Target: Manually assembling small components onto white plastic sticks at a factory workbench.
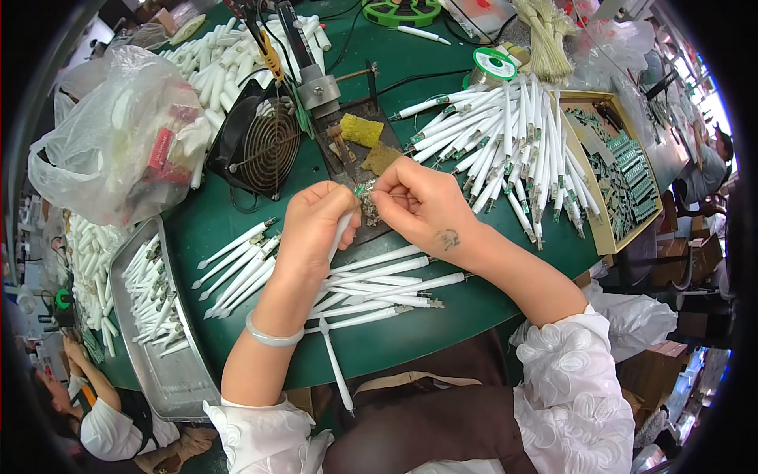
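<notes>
The left hand (320, 225) is closed in a fist around a white stick (342, 231), with thumb and forefinger set near the stick's green end. The right hand (426, 201) has its thumb and forefinger pinched together, with no visible gap, on a thin strand (381, 194) just beside that green end; the remaining fingers are curled inward. The held stick is near the centre of the view, above the near part of a dark plate (341, 158) on the green counter (197, 237). Clock positions are measured from the point where the hands meet. At 12 o'clock, a yellow sponge (361, 130) lies on the plate. At 11 o'clock stands a metal clamp (318, 91); at 10 o'clock, a black fan (264, 146) is tilted beside the plate. Between 1 and 2 o'clock, a spool (496, 65) rests behind a fanned heap of white sticks (513, 150). At 3 o'clock, a yellow box (606, 229) contains green circuit boards (632, 170). At 6 o'clock, loose sticks (387, 284) lie crossed; at 8 o'clock, a row of sticks (241, 268) lies near the left forearm, with a metal tray (185, 379) beyond.
</notes>
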`<control>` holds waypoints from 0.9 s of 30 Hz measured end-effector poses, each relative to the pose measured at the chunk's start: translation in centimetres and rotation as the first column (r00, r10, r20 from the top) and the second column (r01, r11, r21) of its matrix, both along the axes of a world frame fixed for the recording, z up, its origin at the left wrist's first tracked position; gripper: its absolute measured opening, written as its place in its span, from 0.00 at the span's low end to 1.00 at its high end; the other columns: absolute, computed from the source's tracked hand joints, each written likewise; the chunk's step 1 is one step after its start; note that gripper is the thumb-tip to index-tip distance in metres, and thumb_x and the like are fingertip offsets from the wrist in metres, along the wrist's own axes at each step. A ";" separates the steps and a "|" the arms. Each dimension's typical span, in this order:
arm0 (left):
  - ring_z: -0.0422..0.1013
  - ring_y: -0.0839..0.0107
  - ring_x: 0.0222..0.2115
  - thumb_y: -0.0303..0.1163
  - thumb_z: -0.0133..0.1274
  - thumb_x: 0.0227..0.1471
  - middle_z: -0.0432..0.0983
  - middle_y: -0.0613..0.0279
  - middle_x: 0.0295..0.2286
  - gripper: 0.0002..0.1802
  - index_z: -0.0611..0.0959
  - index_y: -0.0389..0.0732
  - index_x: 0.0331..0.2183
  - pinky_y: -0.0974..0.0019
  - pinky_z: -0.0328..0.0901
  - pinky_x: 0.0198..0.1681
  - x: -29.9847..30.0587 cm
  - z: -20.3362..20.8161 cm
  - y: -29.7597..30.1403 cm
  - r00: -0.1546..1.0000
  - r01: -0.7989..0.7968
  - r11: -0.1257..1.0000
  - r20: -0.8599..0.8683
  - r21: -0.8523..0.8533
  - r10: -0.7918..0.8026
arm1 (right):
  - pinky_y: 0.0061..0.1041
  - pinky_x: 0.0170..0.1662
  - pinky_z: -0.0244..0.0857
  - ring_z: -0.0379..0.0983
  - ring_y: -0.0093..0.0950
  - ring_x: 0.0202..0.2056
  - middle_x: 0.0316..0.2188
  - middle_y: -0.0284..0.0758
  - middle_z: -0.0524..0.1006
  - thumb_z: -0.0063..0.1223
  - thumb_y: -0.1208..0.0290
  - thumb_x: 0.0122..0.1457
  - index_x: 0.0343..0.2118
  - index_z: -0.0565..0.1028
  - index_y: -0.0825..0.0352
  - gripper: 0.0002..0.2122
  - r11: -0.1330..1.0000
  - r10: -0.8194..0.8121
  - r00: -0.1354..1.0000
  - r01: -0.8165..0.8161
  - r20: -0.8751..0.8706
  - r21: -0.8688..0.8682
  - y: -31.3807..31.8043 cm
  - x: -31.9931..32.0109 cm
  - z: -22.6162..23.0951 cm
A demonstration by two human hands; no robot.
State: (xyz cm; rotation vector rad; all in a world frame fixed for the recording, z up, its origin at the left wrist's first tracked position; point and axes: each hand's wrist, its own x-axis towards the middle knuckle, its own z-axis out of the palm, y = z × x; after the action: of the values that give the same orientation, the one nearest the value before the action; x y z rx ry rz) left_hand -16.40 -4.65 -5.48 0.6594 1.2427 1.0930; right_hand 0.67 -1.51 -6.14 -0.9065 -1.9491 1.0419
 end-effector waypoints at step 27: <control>0.62 0.80 0.12 0.27 0.49 0.42 0.71 0.65 0.15 0.05 0.73 0.40 0.18 0.76 0.55 0.15 -0.5 0.1 0.1 0.995 -0.042 0.998 -0.085 0.051 0.046 | 0.10 0.23 0.57 0.61 0.08 0.21 0.19 0.25 0.69 0.53 0.78 0.56 0.29 0.70 0.71 0.04 1.000 -0.001 0.995 0.004 -0.100 0.025 0.1 -0.3 -0.3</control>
State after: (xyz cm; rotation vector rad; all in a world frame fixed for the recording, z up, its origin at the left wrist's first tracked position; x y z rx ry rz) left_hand -16.87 -4.58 -5.40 0.7259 1.3130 1.1443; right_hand 0.34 -1.37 -6.41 -0.8270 -1.8738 1.0392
